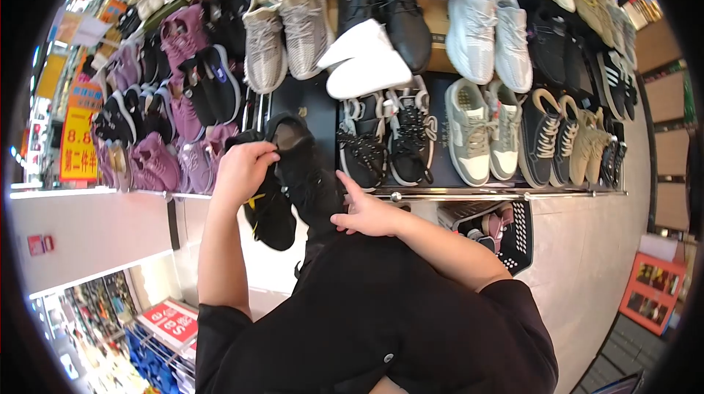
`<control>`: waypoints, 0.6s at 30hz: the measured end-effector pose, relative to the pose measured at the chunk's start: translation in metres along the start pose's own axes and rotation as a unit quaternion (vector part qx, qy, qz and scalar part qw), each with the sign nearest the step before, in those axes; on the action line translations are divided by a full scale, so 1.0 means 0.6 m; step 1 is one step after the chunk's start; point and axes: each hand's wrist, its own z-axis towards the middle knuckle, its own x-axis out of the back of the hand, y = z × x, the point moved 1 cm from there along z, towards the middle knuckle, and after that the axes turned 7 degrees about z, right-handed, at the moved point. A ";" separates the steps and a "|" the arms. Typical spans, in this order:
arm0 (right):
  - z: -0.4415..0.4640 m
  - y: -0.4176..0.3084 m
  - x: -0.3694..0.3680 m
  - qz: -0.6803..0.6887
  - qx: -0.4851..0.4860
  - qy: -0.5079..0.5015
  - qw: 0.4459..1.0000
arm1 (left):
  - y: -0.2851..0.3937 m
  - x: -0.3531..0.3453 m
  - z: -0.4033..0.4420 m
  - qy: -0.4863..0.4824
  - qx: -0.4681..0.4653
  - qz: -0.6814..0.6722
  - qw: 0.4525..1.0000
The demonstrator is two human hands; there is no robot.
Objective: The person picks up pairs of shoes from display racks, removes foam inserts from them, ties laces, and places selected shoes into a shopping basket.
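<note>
My left hand (248, 168) is closed in a pinch at the collar of a black shoe (273, 212) with a small yellow tab. Beside it, a second black shoe (302, 166) stands steeply tilted, its dark insole showing at the top and its toe towards my body. At that shoe's right side is my right hand (372, 210), fingers spread and fingertips at its edge. Whether they press on it I cannot tell. To the right, on the shelf, are black lace-up sneakers (367, 146) with speckled laces. White shoe-shaped pieces (367, 64) lie above them.
Display shelves hold several pairs, among them grey knit sneakers (265, 42), white sneakers (473, 31) and purple sneakers (158, 163). A metal rail (469, 194) runs along the shelf front. Below it, at right, sits a black basket (519, 236) with shoes inside.
</note>
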 end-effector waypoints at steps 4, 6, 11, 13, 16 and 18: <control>0.048 0.054 0.009 -0.230 0.098 0.054 0.967 | -0.035 -0.043 0.018 0.023 0.020 0.019 0.999; 0.062 0.061 0.018 -0.229 0.085 0.070 0.967 | -0.044 -0.052 0.035 0.018 -0.058 0.064 0.996; 0.088 0.093 0.008 -0.126 0.027 0.059 0.990 | -0.069 -0.076 0.083 0.017 -0.219 0.073 0.973; 0.100 0.095 0.000 -0.095 0.015 0.076 0.992 | -0.078 -0.089 0.103 0.032 -0.267 0.055 0.962; 0.110 0.071 -0.010 -0.111 0.027 0.154 0.981 | -0.095 -0.120 0.113 0.013 -0.292 0.044 0.955; 0.095 0.020 -0.017 -0.171 0.072 0.294 0.938 | -0.097 -0.137 0.106 0.046 -0.276 0.082 0.957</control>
